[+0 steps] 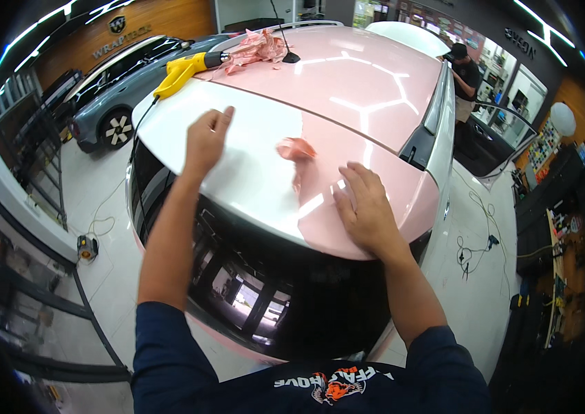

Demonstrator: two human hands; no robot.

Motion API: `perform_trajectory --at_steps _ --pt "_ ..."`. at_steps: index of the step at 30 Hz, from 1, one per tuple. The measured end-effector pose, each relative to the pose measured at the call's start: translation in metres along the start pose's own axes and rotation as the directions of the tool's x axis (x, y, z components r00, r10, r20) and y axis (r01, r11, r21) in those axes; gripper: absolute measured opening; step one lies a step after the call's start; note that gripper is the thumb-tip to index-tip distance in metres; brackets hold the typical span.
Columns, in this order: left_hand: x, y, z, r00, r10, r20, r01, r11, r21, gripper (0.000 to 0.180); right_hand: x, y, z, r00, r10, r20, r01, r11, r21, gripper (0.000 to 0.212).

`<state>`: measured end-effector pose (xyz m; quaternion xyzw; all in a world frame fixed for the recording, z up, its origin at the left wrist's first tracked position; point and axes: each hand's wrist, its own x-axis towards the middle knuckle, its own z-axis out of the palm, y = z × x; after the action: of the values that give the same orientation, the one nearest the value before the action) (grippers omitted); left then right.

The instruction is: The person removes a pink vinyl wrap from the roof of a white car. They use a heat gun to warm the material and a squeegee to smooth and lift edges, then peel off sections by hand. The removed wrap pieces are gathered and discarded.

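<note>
A car's rear spoiler is bare white on its left part [251,179] and covered in pink film [382,172] on its right. Along the ragged border between them, a small loose flap of pink film [297,148] curls up. My left hand [207,141] is over the white part, fingers curled in and thumb raised, with nothing visible in it. On the pink film near the rear edge rests my right hand [365,207], its fingers stretched out. A yellow heat gun [183,72] lies at the far left, its nozzle toward crumpled pink film [261,48].
Behind the spoiler stretches the pink roof [334,76], with an antenna [291,58] near the crumpled film. Dark rear glass [271,290] lies below. A person [466,76] stands by an open car door [496,134]. Cables [475,248] lie on the floor at right.
</note>
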<state>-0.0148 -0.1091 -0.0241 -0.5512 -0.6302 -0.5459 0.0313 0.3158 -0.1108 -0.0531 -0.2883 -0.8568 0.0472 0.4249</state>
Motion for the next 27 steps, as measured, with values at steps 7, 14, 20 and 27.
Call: perform_trajectory --at_steps 7,14,20,27 --pt "0.146 -0.17 -0.034 0.998 0.039 0.052 -0.065 0.569 0.82 0.058 0.007 -0.005 0.002 0.99 0.133 0.039 -0.129 0.988 -0.086 0.027" --pt "0.22 -0.225 -0.029 0.966 -0.248 0.073 0.093 0.598 0.796 0.066 0.006 -0.01 0.001 0.979 0.201 0.029 -0.197 0.973 -0.122 0.024" --pt "0.235 -0.256 -0.05 0.997 -0.072 -0.006 0.038 0.457 0.889 0.039 0.013 -0.014 0.004 0.983 0.179 0.035 -0.172 0.974 -0.15 0.024" --pt "0.193 -0.197 -0.076 0.946 -0.004 -0.323 0.29 0.45 0.844 0.04 0.008 -0.01 0.002 0.991 0.134 -0.004 -0.133 0.982 -0.131 0.022"
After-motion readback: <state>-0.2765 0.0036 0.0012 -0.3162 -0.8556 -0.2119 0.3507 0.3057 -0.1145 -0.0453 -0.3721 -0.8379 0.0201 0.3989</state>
